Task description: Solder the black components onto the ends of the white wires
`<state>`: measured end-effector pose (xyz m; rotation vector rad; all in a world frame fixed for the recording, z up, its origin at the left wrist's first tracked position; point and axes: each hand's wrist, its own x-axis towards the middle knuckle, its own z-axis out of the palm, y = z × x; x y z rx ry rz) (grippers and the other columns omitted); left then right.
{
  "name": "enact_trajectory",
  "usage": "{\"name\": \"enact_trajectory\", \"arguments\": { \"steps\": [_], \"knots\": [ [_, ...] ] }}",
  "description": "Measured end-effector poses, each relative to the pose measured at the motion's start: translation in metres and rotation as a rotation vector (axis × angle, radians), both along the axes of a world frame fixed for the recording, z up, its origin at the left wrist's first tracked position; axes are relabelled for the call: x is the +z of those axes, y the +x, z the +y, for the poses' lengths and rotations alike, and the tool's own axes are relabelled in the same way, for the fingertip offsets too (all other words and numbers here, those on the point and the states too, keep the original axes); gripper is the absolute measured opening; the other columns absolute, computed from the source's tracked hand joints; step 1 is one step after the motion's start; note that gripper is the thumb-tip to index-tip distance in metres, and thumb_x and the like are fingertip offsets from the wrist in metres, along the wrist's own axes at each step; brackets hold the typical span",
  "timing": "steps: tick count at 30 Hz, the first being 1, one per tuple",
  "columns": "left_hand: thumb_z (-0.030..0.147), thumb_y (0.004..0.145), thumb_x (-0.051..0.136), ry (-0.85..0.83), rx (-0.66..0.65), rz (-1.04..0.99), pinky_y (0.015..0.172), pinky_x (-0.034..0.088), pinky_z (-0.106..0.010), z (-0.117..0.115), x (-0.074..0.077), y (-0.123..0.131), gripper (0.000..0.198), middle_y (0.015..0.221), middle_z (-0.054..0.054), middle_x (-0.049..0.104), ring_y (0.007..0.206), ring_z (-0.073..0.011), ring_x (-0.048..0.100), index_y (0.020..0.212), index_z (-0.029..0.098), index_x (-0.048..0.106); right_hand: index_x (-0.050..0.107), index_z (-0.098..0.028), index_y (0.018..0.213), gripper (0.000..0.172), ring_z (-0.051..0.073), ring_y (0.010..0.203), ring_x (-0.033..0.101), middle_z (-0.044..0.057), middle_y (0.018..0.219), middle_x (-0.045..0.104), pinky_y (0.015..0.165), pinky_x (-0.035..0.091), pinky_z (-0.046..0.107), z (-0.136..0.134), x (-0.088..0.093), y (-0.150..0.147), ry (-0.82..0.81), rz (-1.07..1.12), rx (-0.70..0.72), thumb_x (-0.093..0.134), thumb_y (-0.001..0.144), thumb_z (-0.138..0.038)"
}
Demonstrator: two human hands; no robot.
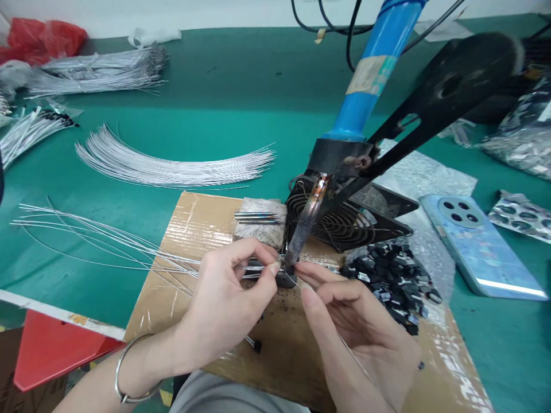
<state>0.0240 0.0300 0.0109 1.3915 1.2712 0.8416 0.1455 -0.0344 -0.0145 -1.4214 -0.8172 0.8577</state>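
My left hand [235, 292] is closed in a pinch just left of the soldering iron's tip [299, 238]. Thin white wires [172, 261] run out from behind its fingers to the left; how many it grips is hidden. A small black connector [286, 279] sits directly under the tip. My right hand [353, 321], on the other side, pinches a fine strand of solder wire [356, 360]. That strand's end points toward the tip, and its tail crosses the palm. The iron, with its blue handle [368, 80], is fixed at a slant in a black bracket [447, 86].
Cardboard [172, 310] covers the work spot. Around it are a grey block [258, 229], a black fan [336, 212], a pile of black connectors [391, 281] and a blue phone [486, 246]. A white wire bundle [181, 171] lies behind; a red stool [60, 347] stands lower left.
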Motion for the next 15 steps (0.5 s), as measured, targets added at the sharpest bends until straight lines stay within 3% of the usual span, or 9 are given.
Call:
{"name": "enact_trajectory", "arguments": {
  "steps": [7,15],
  "knots": [
    [0.011,0.083,0.06,-0.009,-0.002,0.054,0.071,0.05,-0.027,-0.0014,-0.0017,-0.0018,0.012,0.083,-0.003,0.072,0.08,-0.0167,0.065,0.073,0.017,0.064,0.065,-0.022,0.074,0.016,0.019,0.106,0.074,0.007,0.11,0.078,0.095,0.057,0.028,0.0002,-0.0033,0.0014,0.009,-0.016,0.021,0.072,0.089,-0.022],
    [0.012,0.083,0.059,0.005,-0.005,0.074,0.07,0.05,-0.027,-0.0016,-0.0004,-0.0016,0.012,0.083,-0.003,0.072,0.081,-0.0173,0.066,0.073,0.017,0.064,0.066,-0.023,0.073,0.016,0.013,0.104,0.074,0.003,0.107,0.079,0.093,0.054,0.017,0.0001,-0.0059,0.0006,0.03,0.01,0.002,0.074,0.087,-0.02]
  ]
}}
